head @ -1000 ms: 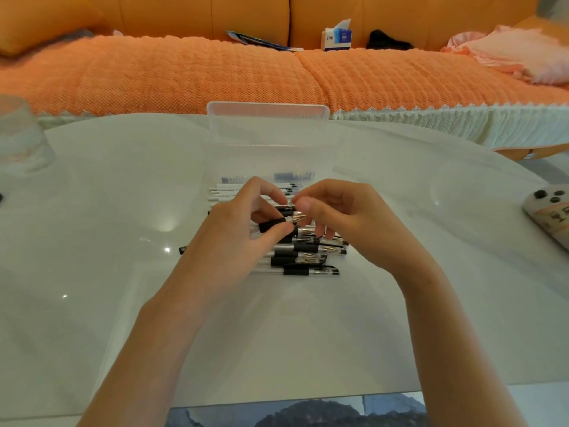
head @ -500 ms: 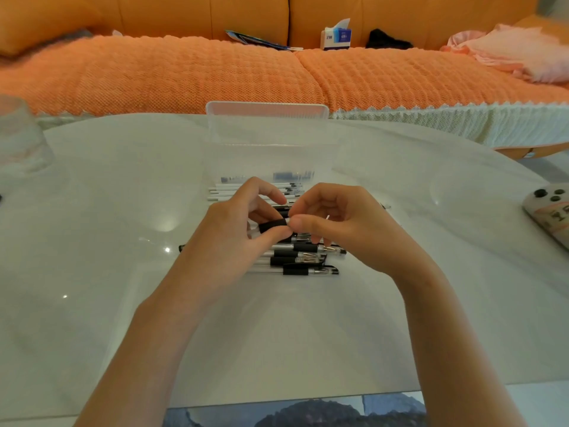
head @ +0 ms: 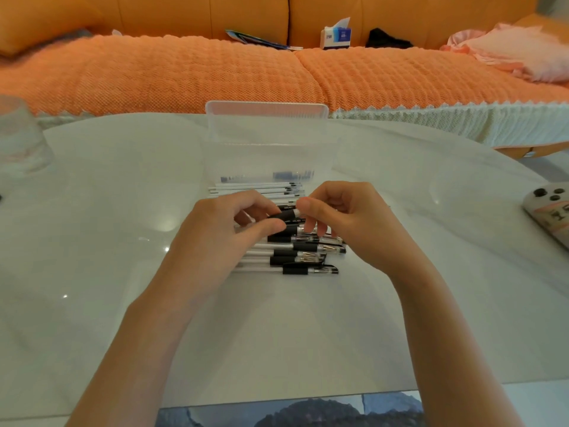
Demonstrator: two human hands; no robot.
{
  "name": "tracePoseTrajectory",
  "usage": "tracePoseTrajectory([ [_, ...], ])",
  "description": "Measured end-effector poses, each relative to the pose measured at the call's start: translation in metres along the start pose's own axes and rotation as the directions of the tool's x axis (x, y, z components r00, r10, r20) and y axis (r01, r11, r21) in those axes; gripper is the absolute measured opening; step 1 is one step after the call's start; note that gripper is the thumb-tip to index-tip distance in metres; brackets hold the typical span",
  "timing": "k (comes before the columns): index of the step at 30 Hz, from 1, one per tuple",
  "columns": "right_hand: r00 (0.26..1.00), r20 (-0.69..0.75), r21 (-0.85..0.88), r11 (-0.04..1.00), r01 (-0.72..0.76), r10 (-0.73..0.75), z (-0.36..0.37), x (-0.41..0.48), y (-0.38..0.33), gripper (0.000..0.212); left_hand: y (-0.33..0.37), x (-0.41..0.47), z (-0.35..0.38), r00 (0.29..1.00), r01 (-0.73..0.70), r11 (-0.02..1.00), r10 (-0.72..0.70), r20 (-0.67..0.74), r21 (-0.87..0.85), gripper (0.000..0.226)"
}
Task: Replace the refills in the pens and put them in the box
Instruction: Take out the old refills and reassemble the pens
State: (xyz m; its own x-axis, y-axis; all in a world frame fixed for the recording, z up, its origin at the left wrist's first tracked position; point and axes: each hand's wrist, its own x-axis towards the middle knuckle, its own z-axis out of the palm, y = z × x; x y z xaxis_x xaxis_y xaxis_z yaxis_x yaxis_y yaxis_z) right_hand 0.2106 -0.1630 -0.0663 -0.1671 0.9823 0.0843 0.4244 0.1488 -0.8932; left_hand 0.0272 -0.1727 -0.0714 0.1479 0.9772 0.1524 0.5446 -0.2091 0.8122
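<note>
My left hand (head: 224,229) grips a pen (head: 284,215) by its black rubber grip, holding it level above a row of pens. My right hand (head: 348,223) pinches the same pen's tip end between thumb and fingers. Below both hands lie several clear pens with black grips (head: 295,260), side by side on the white table. Beyond them lies a row of white refills (head: 255,189). A clear plastic box (head: 268,140) stands open just behind the refills, with a few dark items at its bottom.
A drinking glass (head: 18,140) stands at the table's far left. A game controller (head: 551,214) lies at the right edge. An orange sofa with a tissue box (head: 337,35) runs behind the table (head: 92,211).
Both hands stay together over the pens. My right hand's fingers have shifted on the pen's tip end, and the pen has tilted slightly.
</note>
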Motion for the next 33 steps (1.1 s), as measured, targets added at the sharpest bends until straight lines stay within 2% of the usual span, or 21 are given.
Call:
tracePoseTrajectory([
  [3, 1.000, -0.012, 0.003, 1.000, -0.007, 0.007, 0.000, 0.001, 0.000, 0.027, 0.000, 0.000, 0.001, 0.998, -0.025, 0.999, 0.026, -0.049, 0.029, 0.015],
  [5, 1.000, -0.021, 0.013, 1.000, -0.001, 0.002, 0.000, 0.001, 0.001, 0.027, 0.002, -0.001, 0.001, 1.000, -0.011, 1.000, 0.012, -0.018, 0.011, 0.015],
  [8, 0.999, -0.037, 0.012, 1.000, 0.003, -0.002, 0.000, 0.002, 0.003, 0.026, 0.000, -0.002, 0.002, 0.998, 0.021, 1.000, -0.021, 0.055, -0.005, 0.030],
  [12, 0.998, -0.058, -0.003, 1.000, -0.001, 0.001, 0.000, 0.002, 0.004, 0.024, 0.000, -0.002, 0.001, 0.998, 0.019, 1.000, -0.020, 0.063, 0.003, 0.019],
  [15, 0.998, -0.061, -0.014, 1.000, -0.003, 0.002, -0.001, 0.002, 0.004, 0.025, 0.000, -0.001, 0.001, 0.999, 0.037, 0.999, -0.038, -0.023, -0.026, 0.003],
  [18, 0.998, -0.070, -0.009, 1.000, -0.002, 0.001, -0.002, 0.001, 0.004, 0.025, 0.000, -0.001, 0.001, 0.997, 0.028, 1.000, -0.027, -0.079, 0.007, 0.007],
  [24, 0.993, -0.115, 0.010, 1.000, 0.016, -0.014, -0.003, 0.002, 0.005, 0.023, -0.003, -0.001, 0.000, 0.998, 0.038, 0.999, -0.038, 0.041, 0.014, 0.021],
  [28, 0.994, -0.110, -0.034, 0.999, -0.009, 0.005, -0.003, 0.002, 0.005, 0.026, -0.002, -0.001, -0.001, 0.999, 0.030, 0.999, -0.031, -0.010, -0.029, 0.013],
  [31, 0.993, -0.107, -0.024, 0.998, -0.052, 0.049, -0.010, 0.000, 0.007, 0.036, -0.003, -0.002, -0.001, 0.999, 0.029, 0.999, -0.031, -0.037, -0.046, 0.007],
  [33, 0.991, -0.098, -0.074, 0.992, -0.102, 0.095, -0.020, -0.003, 0.012, 0.032, -0.005, -0.002, -0.002, 0.998, 0.028, 0.998, -0.031, -0.051, -0.050, 0.005],
])
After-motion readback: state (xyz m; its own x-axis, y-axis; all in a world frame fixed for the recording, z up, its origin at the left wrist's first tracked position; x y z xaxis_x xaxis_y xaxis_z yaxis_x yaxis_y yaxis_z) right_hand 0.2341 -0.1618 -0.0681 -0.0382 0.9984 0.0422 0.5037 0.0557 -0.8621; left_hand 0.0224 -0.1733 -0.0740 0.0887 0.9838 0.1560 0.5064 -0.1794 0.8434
